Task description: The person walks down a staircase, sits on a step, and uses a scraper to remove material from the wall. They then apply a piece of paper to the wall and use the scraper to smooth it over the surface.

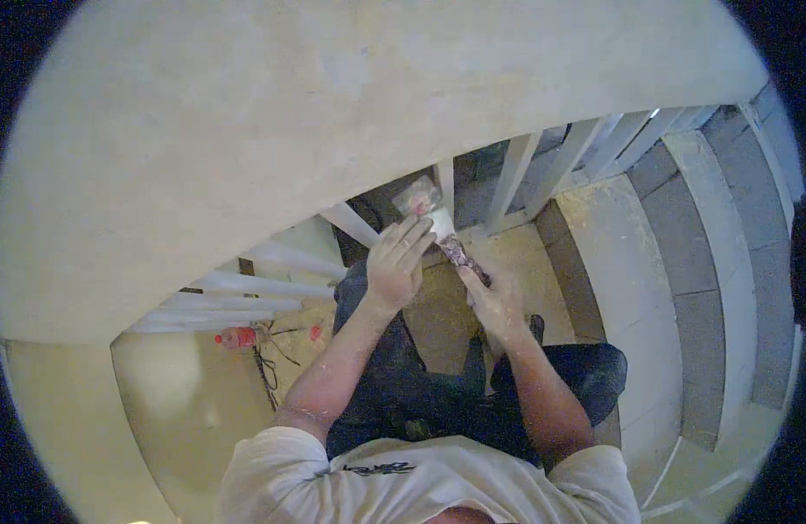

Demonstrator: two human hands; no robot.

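Note:
My right hand (495,301) is closed round the lower end of a tool with a dark, speckled handle (458,252). Toward its far end the tool turns into a white part (440,226). Beyond that, a flat, greyish see-through piece with red on it (418,197) overlaps the railing gap. My left hand (399,259) lies with straight fingers close together, fingertips right at the white part. The exact kind of tool I cannot tell. Both hands are above my lap, in front of the railing.
A pale curved wall (246,131) arches over white railing bars (514,170). Tiled stairs (695,297) climb on the right. At left on the floor lie a bottle with red liquid (237,337), a red cap (316,332) and a dark cord (265,371).

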